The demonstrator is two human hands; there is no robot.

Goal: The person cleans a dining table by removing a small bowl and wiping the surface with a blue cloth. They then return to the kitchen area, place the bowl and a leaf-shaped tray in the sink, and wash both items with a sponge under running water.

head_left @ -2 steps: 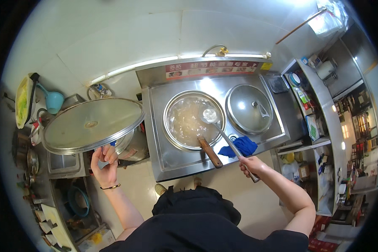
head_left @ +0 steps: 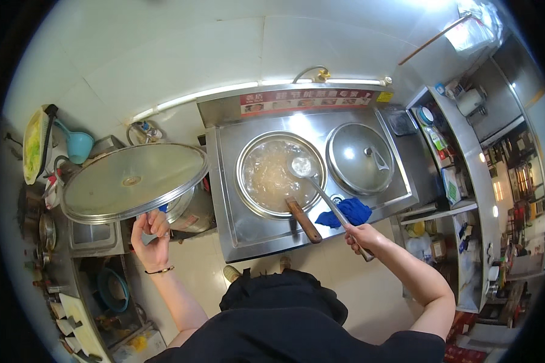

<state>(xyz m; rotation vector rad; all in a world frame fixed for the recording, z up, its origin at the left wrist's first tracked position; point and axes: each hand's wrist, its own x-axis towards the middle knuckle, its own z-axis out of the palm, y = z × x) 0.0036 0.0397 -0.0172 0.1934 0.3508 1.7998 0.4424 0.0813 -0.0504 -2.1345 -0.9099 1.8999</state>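
A long-handled metal ladle point(head_left: 330, 199) is gripped near its handle's end by my right hand point(head_left: 363, 239). The ladle's bowl sits in the bubbling, cloudy liquid of the left round pot point(head_left: 241, 175). A wooden-handled tool point(head_left: 303, 221) leans over that pot's near rim, its other end hidden in the liquid. At the left, my left hand point(head_left: 151, 239) has its fingers curled at the near edge of a large round pot lid point(head_left: 97, 184), which it holds tilted. A bit of blue shows by those fingers. A crumpled blue cloth point(head_left: 354, 212) lies beneath the ladle's handle.
A second pot with a closed lid point(head_left: 357, 160) is set in the steel stove point(head_left: 230, 233) at the right. Shelves with packages point(head_left: 445, 209) flank its right side. A steel pot point(head_left: 194, 212) stands partly behind the raised lid; a light-blue dipper point(head_left: 79, 147) is beyond it.
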